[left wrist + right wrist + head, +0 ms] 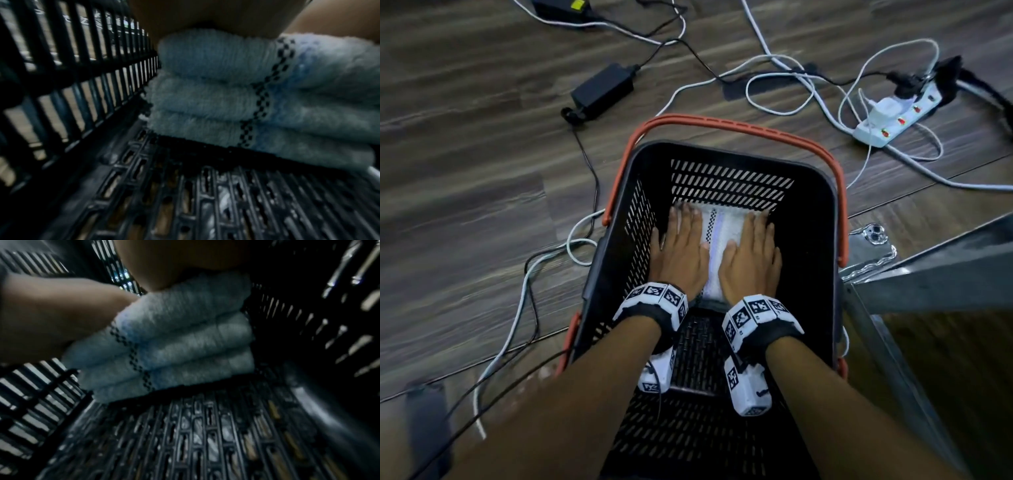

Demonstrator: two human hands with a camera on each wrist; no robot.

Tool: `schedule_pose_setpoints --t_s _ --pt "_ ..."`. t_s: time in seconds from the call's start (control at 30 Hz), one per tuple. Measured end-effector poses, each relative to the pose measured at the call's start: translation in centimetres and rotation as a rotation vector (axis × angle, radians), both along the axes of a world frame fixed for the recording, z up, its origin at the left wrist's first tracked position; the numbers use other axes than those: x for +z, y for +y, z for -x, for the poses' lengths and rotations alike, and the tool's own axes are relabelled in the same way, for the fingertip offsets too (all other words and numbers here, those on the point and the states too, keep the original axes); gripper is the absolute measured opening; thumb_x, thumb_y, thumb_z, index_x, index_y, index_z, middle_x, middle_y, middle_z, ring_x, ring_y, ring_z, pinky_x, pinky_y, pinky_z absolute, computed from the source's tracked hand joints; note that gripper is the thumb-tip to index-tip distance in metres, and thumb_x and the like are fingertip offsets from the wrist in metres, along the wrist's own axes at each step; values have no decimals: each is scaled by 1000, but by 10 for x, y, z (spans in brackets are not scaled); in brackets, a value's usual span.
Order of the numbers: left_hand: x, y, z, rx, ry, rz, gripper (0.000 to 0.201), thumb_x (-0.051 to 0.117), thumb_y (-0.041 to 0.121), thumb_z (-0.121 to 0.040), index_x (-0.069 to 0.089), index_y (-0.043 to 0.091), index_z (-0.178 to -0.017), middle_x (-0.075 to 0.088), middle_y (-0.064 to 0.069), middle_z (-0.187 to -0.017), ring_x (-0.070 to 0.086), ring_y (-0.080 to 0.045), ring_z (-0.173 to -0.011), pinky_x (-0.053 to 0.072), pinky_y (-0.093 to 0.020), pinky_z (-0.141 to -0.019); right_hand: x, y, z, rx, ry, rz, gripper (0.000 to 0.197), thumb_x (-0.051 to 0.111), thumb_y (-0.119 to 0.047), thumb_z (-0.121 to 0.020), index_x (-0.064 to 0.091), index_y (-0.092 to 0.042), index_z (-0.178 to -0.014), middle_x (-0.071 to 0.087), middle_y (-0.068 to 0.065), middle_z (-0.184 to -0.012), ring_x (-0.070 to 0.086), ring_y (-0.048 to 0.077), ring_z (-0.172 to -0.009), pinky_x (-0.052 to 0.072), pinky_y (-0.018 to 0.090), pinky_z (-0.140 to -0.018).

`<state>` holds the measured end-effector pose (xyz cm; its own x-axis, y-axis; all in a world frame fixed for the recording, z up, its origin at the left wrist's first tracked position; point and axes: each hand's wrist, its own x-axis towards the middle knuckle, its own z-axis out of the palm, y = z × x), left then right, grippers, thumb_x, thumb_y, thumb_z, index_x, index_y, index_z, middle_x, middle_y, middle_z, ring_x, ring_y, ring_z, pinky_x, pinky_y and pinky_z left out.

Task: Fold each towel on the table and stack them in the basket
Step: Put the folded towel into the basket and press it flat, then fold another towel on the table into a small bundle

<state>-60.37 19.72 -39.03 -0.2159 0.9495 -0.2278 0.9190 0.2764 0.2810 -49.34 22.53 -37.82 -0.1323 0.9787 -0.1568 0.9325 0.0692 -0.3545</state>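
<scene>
A black slatted basket (640,219) with orange handles stands on the wooden floor. At its far end lies a stack of folded white towels (722,236) with a black checkered band and a blue stripe. My left hand (681,246) lies flat on the left half of the top towel, and my right hand (751,253) lies flat on the right half, fingers straight. The left wrist view shows the towel stack (226,97) from the side, under my left palm (205,14). In the right wrist view the same stack (174,340) sits under my right palm (185,256), with my left hand (51,313) beside it.
Loose cables cross the floor around the basket. A black power adapter (602,90) lies beyond it at the left, a white power strip (893,120) at the far right. A metal frame (928,274) and a phone (873,236) sit close to the basket's right side.
</scene>
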Motion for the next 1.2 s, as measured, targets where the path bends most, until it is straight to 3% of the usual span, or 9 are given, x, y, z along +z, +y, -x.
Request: schedule_pose_setpoints --t_s 0.13,0.3,0.53,0.6,0.67,0.73,0.87,1.1,1.2 --pt "-7 -3 2 -36 9 -45 64 4 35 -88 -6 17 -149 -8 -1 -158 -8 -16 -145 3 -46 -116 -15 -3 1 -34 57 -42 63 20 -34 -92 6 -13 -150 2 5 -159 7 24 -146 15 45 -117" --pt "-5 0 1 -15 19 -50 61 16 32 -93 -4 17 -149 -5 0 -159 -8 -15 -145 2 -47 -116 -14 -1 1 -15 34 -21 64 18 -35 -92 3 -13 -150 -2 6 -159 4 24 -146 13 44 -117" --pt "44 5 0 -101 96 322 60 22 30 -98 -6 12 -148 -9 -4 -158 -8 -23 -145 -2 -53 -115 34 7 -1 60 -113 321 63 32 -27 -96 3 -12 -150 -10 5 -159 -10 26 -146 6 48 -117" --pt "74 -1 0 -130 120 426 54 32 29 -96 19 11 -145 17 -9 -155 15 -25 -143 10 -52 -114 61 9 -3 87 -146 456 52 34 -25 -94 28 -6 -143 15 13 -155 12 31 -144 19 48 -115" --pt "107 -11 -2 -136 100 468 38 37 29 -94 46 12 -126 47 -10 -136 43 -27 -126 28 -45 -106 87 5 -7 119 -128 518 32 38 -24 -92 56 -4 -109 51 19 -118 50 34 -115 42 38 -94" --pt "140 -23 -4 -155 45 502 35 36 31 -96 53 10 -119 54 -13 -129 52 -30 -116 39 -41 -97 118 -3 -16 128 -90 524 24 42 -27 -90 52 -7 -83 50 13 -86 52 29 -82 40 29 -70" --pt "219 -44 -5 -129 10 454 47 32 40 -98 49 4 -123 50 -18 -131 52 -34 -114 41 -36 -87 200 -20 -43 199 -126 473 41 42 -36 -91 33 -13 -59 33 6 -63 37 20 -56 25 26 -49" --pt "401 -81 -48 -179 62 61 39 43 40 -90 58 11 -111 62 -14 -117 59 -33 -105 47 -35 -87 386 -66 -114 238 -56 197 36 47 -35 -92 57 -7 -72 54 11 -73 57 26 -82 34 26 -59" --pt "469 -104 -76 -236 125 -80 38 42 41 -91 56 18 -119 60 -10 -123 57 -30 -112 45 -36 -90 456 -94 -149 182 -31 76 37 49 -37 -90 67 -5 -92 64 16 -98 61 29 -102 45 30 -79"
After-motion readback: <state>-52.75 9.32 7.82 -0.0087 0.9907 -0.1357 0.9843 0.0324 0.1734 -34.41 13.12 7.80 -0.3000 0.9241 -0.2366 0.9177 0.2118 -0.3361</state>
